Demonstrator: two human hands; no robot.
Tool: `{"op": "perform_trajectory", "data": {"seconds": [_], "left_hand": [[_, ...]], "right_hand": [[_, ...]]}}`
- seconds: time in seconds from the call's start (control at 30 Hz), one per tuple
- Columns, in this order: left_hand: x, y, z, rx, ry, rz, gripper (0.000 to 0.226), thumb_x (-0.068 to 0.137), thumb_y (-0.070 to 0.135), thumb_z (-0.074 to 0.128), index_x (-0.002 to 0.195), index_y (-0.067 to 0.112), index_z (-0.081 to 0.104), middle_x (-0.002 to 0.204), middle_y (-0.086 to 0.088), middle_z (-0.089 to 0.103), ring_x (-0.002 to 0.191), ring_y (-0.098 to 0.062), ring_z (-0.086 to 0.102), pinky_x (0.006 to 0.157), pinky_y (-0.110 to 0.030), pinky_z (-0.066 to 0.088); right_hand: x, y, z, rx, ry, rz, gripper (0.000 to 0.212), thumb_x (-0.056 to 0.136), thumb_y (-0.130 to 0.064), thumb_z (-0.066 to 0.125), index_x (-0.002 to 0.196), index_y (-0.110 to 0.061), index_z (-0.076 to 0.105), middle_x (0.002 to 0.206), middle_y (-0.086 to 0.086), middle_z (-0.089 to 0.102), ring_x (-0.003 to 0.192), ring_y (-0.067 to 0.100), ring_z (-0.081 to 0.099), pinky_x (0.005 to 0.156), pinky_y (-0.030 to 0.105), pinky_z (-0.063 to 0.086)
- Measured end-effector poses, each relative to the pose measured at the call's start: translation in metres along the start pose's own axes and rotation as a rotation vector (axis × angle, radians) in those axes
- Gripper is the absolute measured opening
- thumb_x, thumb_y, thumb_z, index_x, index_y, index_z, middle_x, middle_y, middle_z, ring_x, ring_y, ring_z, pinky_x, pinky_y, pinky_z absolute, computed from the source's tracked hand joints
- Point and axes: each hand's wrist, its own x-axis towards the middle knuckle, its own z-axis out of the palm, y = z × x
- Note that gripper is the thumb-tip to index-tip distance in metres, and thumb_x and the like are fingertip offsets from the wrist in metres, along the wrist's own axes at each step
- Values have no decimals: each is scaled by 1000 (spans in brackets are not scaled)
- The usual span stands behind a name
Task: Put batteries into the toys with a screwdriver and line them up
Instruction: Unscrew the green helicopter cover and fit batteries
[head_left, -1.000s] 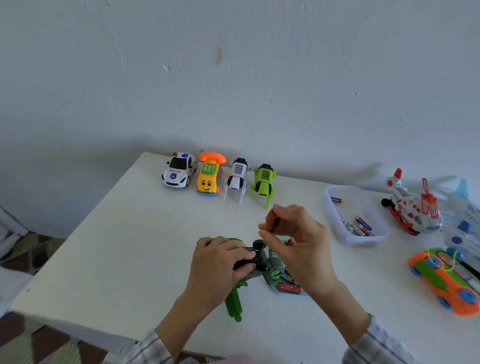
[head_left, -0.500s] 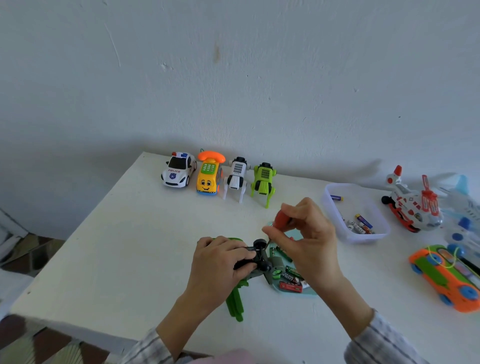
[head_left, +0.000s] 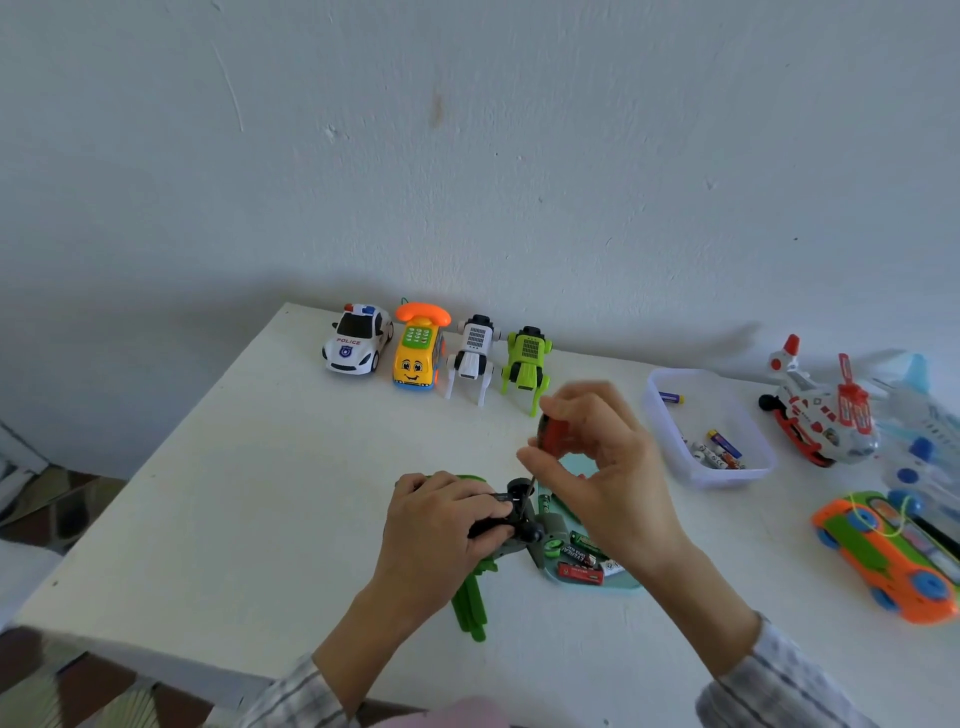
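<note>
The head camera is looking down at a white bench (head_left: 260, 493) by a pale wall. The left hand (head_left: 436, 525) is gripping a green toy (head_left: 470, 603) with black wheels, its fingers (head_left: 483, 506) curled round the top of it and pressing it down on the bench. The right hand (head_left: 608, 467) is pinching the red handle of a screwdriver (head_left: 553, 431) between thumb and fingertips. The thin shaft is pointing down to the toy, just beside the left hand's fingers. I cannot tell if the tip is sitting in a screw.

Some loose batteries (head_left: 582, 558) are lying on a light blue tray (head_left: 623, 584) right under the right wrist, close to the toy.

At the back of the bench four toys are standing in a row, side by side: a police car (head_left: 357, 340), a yellow phone toy (head_left: 418, 348), a white robot (head_left: 474, 356) and a green robot (head_left: 527, 364).

To the right, a clear box (head_left: 670, 431) is holding more batteries. Past it are sitting a red and white helicopter (head_left: 821, 410) and an orange and green car (head_left: 883, 556).
</note>
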Motion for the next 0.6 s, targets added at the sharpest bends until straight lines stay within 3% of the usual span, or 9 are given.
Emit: {"op": "perform_trajectory", "data": {"seconds": [0.07, 0.1, 0.2, 0.3, 0.37, 0.47, 0.5, 0.6], "left_hand": [[-1, 0, 0, 8, 11, 11, 30, 75, 53, 53, 85, 36, 76, 87, 19, 72, 78, -4, 63, 75, -25, 30], [-1, 0, 1, 10, 16, 18, 30, 75, 53, 53, 84, 36, 76, 87, 19, 72, 78, -4, 63, 75, -25, 30], [-3, 0, 1, 5, 29, 18, 29, 75, 53, 53, 82, 36, 76, 86, 20, 72, 77, -4, 62, 74, -25, 30], [-2, -2, 2, -2, 27, 7, 28, 74, 53, 54, 82, 37, 75, 86, 20, 71, 76, -3, 61, 73, -26, 31], [-3, -3, 3, -5, 25, 6, 29, 74, 54, 53, 82, 37, 75, 86, 20, 71, 76, -3, 61, 74, -26, 32], [-2, -3, 3, 15, 26, 13, 30, 75, 54, 52, 83, 37, 75, 86, 20, 71, 76, -3, 62, 74, -26, 36], [-2, -3, 3, 24, 22, 18, 30, 75, 54, 52, 83, 37, 75, 86, 20, 71, 76, -4, 62, 73, -27, 37], [-1, -2, 2, 30, 0, 9, 31, 76, 54, 51, 81, 36, 75, 84, 20, 71, 74, -5, 63, 70, -29, 40]], "right_hand": [[2, -2, -5, 120, -92, 103, 32, 80, -2, 71, 100, -26, 63, 130, -7, 54, 103, 12, 64, 83, 26, 55], [1, -3, -6, 190, -113, 156, 36, 81, 4, 68, 101, -26, 64, 127, -6, 59, 107, 11, 64, 86, 27, 55], [-3, -6, -5, 147, -28, 130, 36, 75, 4, 76, 96, -24, 70, 90, 2, 72, 83, 15, 71, 74, 34, 59], [-5, -6, -5, 3, 85, -37, 31, 68, -9, 82, 95, -18, 70, 77, 3, 66, 67, 14, 67, 60, 30, 57], [-6, -7, -7, -21, 83, -32, 32, 70, -14, 80, 99, -16, 69, 85, 3, 66, 74, 11, 66, 66, 30, 57], [-9, -14, -8, -9, -35, 55, 41, 75, -2, 76, 110, -21, 68, 120, -4, 64, 108, 9, 63, 92, 26, 52], [-11, -16, -8, 24, -47, 83, 44, 74, 4, 75, 109, -23, 69, 120, -5, 65, 108, 8, 63, 92, 25, 52], [-11, -20, -6, 34, 1, 74, 44, 70, 4, 79, 106, -21, 70, 95, -9, 72, 83, 5, 70, 77, 21, 56]]}}
